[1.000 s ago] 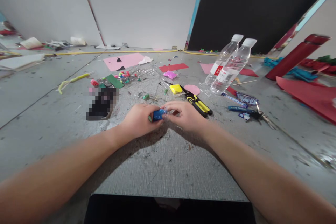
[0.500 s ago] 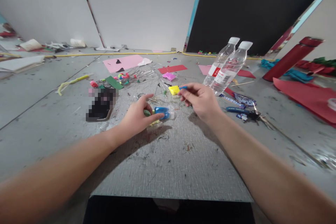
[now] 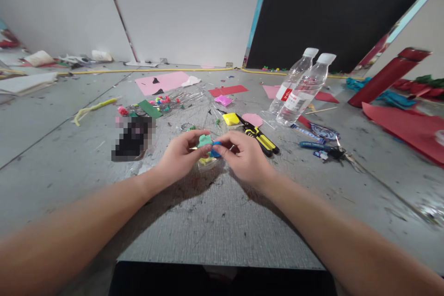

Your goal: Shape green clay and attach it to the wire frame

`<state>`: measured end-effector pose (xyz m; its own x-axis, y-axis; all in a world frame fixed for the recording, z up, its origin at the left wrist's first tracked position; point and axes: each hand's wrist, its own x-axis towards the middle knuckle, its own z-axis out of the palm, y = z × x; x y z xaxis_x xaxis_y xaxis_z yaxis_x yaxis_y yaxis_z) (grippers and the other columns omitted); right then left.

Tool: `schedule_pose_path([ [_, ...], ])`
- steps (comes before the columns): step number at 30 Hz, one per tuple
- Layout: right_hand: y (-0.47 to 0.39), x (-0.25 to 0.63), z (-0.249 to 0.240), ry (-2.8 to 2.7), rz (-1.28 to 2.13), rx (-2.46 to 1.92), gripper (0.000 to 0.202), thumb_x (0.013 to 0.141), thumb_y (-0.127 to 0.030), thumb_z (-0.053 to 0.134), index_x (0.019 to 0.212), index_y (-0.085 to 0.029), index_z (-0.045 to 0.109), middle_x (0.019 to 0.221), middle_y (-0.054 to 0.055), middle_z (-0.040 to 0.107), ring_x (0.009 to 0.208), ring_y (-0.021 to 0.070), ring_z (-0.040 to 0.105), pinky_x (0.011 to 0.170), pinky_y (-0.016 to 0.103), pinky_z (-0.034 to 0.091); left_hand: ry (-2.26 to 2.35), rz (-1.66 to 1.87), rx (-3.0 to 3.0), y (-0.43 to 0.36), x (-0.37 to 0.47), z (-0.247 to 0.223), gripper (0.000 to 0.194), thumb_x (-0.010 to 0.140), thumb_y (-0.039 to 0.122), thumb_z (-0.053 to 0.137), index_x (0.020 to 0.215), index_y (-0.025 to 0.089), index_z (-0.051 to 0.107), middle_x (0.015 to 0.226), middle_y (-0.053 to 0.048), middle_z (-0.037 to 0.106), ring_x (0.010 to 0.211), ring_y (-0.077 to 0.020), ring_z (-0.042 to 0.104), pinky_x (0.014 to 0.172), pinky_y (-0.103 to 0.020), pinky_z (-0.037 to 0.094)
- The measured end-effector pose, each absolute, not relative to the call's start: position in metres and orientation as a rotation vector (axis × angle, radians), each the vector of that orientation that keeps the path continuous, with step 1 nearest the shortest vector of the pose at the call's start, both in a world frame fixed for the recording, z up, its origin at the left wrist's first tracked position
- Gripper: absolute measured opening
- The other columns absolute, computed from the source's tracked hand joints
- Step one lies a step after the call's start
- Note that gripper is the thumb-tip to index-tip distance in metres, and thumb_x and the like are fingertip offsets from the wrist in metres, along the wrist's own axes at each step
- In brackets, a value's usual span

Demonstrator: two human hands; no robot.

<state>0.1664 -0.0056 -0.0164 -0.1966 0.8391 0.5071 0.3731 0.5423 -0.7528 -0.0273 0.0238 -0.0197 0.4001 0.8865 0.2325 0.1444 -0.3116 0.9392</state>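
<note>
My left hand (image 3: 182, 155) pinches a lump of mint-green clay (image 3: 205, 140) above the middle of the grey table (image 3: 222, 222). Against it, my right hand (image 3: 244, 155) holds a small blue clay piece (image 3: 216, 149) between thumb and fingers. The two pieces meet or nearly meet. Beneath my hands lies a yellow piece in clear wrapping (image 3: 205, 160), partly hidden. Just beyond are a yellow clay packet (image 3: 231, 119), yellow-and-black pliers (image 3: 260, 136) and a pink round piece (image 3: 252, 120).
A phone (image 3: 132, 141) lies at the left, near a green paper strip (image 3: 150, 108) and small beads. Two clear bottles (image 3: 296, 95) stand at the right, with a red flask (image 3: 388, 76), red paper (image 3: 405, 129) and keys (image 3: 335, 153) farther right.
My right hand has moved left and down with the blue piece, meeting my left hand. My left hand has closed on the green clay. The pliers and pink round piece are now uncovered.
</note>
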Motion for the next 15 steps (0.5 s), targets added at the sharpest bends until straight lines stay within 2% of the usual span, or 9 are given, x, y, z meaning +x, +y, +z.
schedule_pose_path([
  [3,-0.01,0.165,-0.017,-1.848,0.4,-0.977,0.006,0.092,-0.022,0.065,0.092,-0.021,0.071,0.087,0.005,0.074,0.078,0.018,0.065,0.07,0.033,0.052,0.879,0.944,1.742,0.024,-0.027,-0.018,0.024,0.088,0.028,0.071,0.111,0.019,0.071,0.093,-0.006,0.077,0.07,-0.0141,0.069,0.064,-0.028,0.06],
  [5,-0.013,0.165,-0.017,-1.835,0.397,-0.966,0.007,0.091,-0.021,0.065,0.096,-0.02,0.07,0.09,0.006,0.075,0.076,0.0177,0.066,0.066,0.031,0.053,0.857,0.919,1.704,0.025,-0.027,-0.019,0.022,0.087,0.027,0.072,0.109,0.02,0.073,0.095,-0.006,0.078,0.072,-0.0146,0.07,0.064,-0.028,0.061],
  [8,-0.017,0.165,-0.016,-1.836,0.326,-0.963,0.006,0.091,-0.019,0.065,0.093,-0.021,0.07,0.089,0.005,0.075,0.074,0.0174,0.067,0.065,0.031,0.053,0.825,0.9,1.627,0.025,-0.027,-0.021,0.026,0.086,0.024,0.072,0.112,0.02,0.074,0.1,-0.008,0.079,0.081,-0.0174,0.073,0.075,-0.033,0.064],
  [10,-0.017,0.165,-0.016,-1.844,0.239,-0.953,0.011,0.091,-0.017,0.062,0.093,-0.022,0.071,0.092,0.005,0.076,0.075,0.0179,0.068,0.069,0.033,0.055,0.776,0.886,1.584,0.024,-0.027,-0.02,0.025,0.089,0.023,0.068,0.114,0.02,0.074,0.111,-0.009,0.079,0.093,-0.0199,0.075,0.084,-0.037,0.064],
  [12,-0.017,0.166,-0.017,-1.869,0.172,-0.926,0.015,0.092,-0.014,0.06,0.097,-0.022,0.072,0.098,0.007,0.077,0.083,0.0199,0.07,0.075,0.036,0.057,0.73,0.88,1.549,0.022,-0.027,-0.019,0.026,0.091,0.024,0.065,0.115,0.02,0.074,0.12,-0.01,0.077,0.104,-0.0218,0.074,0.091,-0.039,0.063],
  [15,-0.014,0.166,-0.02,-1.974,0.083,-0.884,0.021,0.094,-0.014,0.057,0.105,-0.02,0.074,0.105,0.011,0.074,0.098,0.0251,0.068,0.088,0.044,0.056,0.72,0.886,1.567,0.02,-0.027,-0.016,0.032,0.087,0.023,0.071,0.118,0.02,0.074,0.121,-0.011,0.077,0.111,-0.025,0.072,0.097,-0.042,0.06],
])
